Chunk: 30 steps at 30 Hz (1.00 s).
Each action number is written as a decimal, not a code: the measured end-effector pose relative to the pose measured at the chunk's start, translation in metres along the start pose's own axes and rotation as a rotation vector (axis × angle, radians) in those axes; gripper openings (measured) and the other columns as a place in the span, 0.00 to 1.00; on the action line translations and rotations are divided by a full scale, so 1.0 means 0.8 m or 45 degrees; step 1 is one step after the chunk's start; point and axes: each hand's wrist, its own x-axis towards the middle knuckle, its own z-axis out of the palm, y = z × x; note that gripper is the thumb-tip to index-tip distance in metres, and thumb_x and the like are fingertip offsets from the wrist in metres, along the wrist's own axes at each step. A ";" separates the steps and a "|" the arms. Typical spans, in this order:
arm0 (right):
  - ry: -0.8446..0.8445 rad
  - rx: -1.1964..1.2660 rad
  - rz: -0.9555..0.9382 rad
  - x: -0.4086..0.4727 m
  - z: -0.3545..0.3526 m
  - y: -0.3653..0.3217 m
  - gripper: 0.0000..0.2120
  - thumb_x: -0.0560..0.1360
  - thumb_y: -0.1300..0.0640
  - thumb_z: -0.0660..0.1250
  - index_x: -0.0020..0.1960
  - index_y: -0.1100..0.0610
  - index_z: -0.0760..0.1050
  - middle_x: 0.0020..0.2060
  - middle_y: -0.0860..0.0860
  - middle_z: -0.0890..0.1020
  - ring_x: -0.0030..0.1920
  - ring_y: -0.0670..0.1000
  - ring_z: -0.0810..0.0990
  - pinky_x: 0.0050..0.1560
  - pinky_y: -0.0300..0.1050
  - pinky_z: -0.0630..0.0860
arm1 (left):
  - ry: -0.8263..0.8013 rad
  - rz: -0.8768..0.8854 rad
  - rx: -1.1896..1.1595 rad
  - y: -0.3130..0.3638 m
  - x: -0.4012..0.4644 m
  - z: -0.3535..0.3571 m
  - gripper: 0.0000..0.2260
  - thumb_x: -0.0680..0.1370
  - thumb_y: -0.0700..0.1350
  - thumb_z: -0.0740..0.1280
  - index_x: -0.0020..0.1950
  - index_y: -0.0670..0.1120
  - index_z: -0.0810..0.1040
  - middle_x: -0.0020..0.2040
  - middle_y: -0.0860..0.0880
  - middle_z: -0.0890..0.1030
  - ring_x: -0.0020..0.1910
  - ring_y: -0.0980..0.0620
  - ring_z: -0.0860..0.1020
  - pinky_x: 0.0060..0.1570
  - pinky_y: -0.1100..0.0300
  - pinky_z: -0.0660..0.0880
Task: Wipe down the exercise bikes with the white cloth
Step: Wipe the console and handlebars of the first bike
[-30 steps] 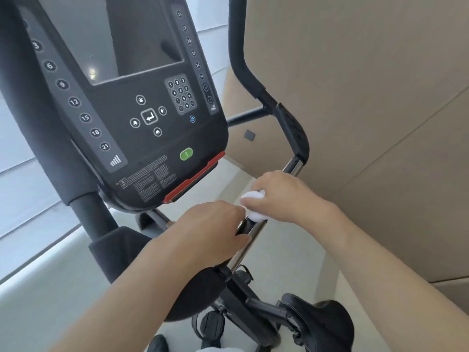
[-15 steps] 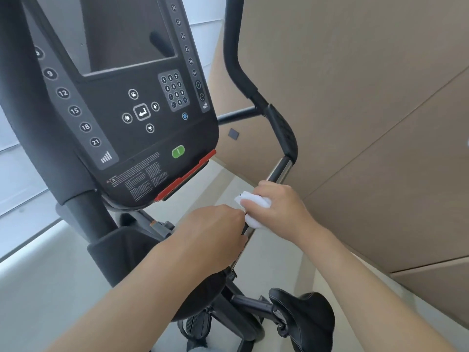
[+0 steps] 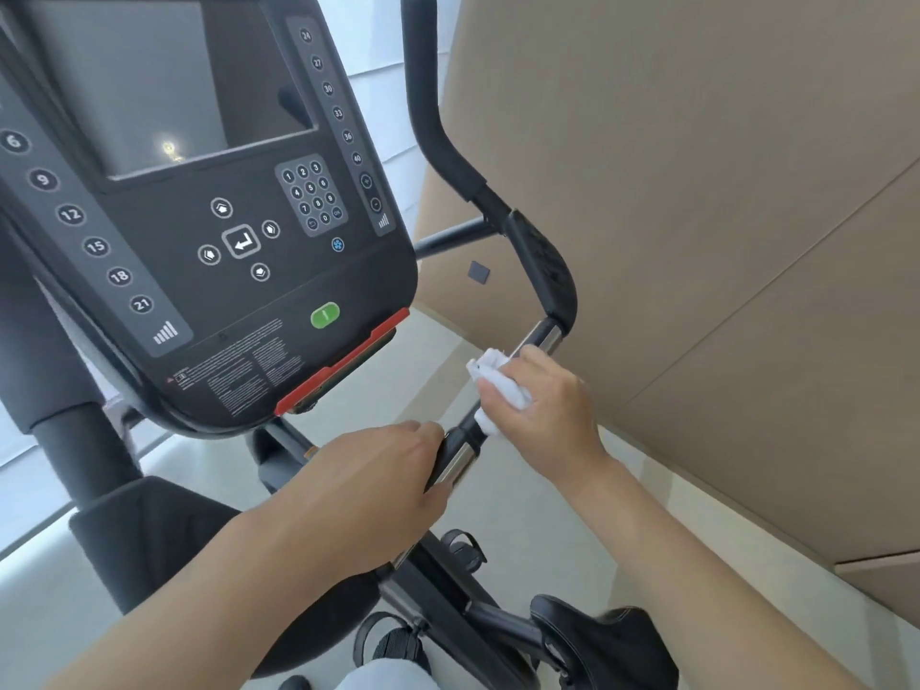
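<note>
I look down at a black exercise bike whose console point(image 3: 239, 271) fills the upper left. Its right handlebar point(image 3: 540, 271) bends down into a chrome bar point(image 3: 540, 336). My right hand point(image 3: 542, 410) presses a bunched white cloth point(image 3: 498, 378) around that chrome bar, just below the black grip. My left hand point(image 3: 378, 470) wraps the same bar lower down, beside a black collar point(image 3: 465, 435) and a short chrome stretch point(image 3: 455, 465). The two hands sit a small gap apart.
A tan panelled wall point(image 3: 722, 241) stands close on the right. The black saddle point(image 3: 602, 639) and a pedal point(image 3: 393, 644) lie below the hands. Pale floor point(image 3: 537, 520) shows under the bar, and a window point(image 3: 378, 52) behind the console.
My right hand with the cloth has slid up the chrome bar away from my left hand, opening a gap that bares the black collar. My left hand keeps its grip.
</note>
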 end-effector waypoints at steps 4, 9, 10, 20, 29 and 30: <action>0.001 0.129 -0.153 -0.018 0.006 0.009 0.09 0.81 0.49 0.71 0.51 0.55 0.85 0.40 0.42 0.72 0.35 0.45 0.71 0.37 0.26 0.66 | -0.053 -0.051 0.000 0.003 0.009 -0.003 0.08 0.84 0.60 0.59 0.57 0.58 0.71 0.49 0.56 0.79 0.46 0.56 0.79 0.47 0.57 0.78; 0.049 0.115 -0.316 0.012 0.004 0.039 0.13 0.81 0.47 0.71 0.55 0.55 0.87 0.41 0.50 0.80 0.34 0.50 0.77 0.33 0.41 0.79 | -0.163 -0.114 0.096 0.019 0.032 -0.023 0.23 0.83 0.61 0.61 0.78 0.62 0.64 0.62 0.61 0.80 0.57 0.58 0.79 0.60 0.55 0.80; 0.069 0.146 -0.292 0.013 0.005 0.042 0.12 0.81 0.48 0.72 0.55 0.55 0.87 0.41 0.50 0.80 0.34 0.50 0.78 0.34 0.41 0.80 | -0.163 -0.123 0.116 0.022 0.044 -0.025 0.24 0.83 0.61 0.62 0.79 0.62 0.64 0.61 0.61 0.80 0.56 0.58 0.80 0.59 0.55 0.80; 0.165 0.410 -0.234 -0.017 0.020 0.062 0.21 0.83 0.39 0.64 0.56 0.55 0.86 0.42 0.48 0.79 0.36 0.43 0.74 0.37 0.33 0.74 | -0.097 -0.158 -0.170 0.011 0.108 -0.021 0.10 0.79 0.58 0.70 0.60 0.64 0.80 0.44 0.65 0.83 0.43 0.62 0.83 0.49 0.57 0.82; 0.355 0.466 -0.046 0.000 0.033 0.065 0.18 0.82 0.43 0.67 0.55 0.57 0.85 0.42 0.44 0.74 0.35 0.44 0.73 0.38 0.31 0.72 | -0.017 -0.117 -0.104 0.015 0.117 -0.012 0.15 0.79 0.62 0.69 0.64 0.63 0.78 0.43 0.66 0.83 0.42 0.63 0.82 0.49 0.55 0.82; 0.350 0.473 -0.045 -0.008 0.035 0.063 0.17 0.82 0.43 0.68 0.55 0.57 0.85 0.43 0.44 0.74 0.37 0.42 0.72 0.39 0.29 0.72 | -0.016 -0.108 -0.112 0.014 0.116 -0.013 0.15 0.78 0.62 0.70 0.64 0.63 0.78 0.43 0.65 0.83 0.42 0.63 0.82 0.49 0.54 0.82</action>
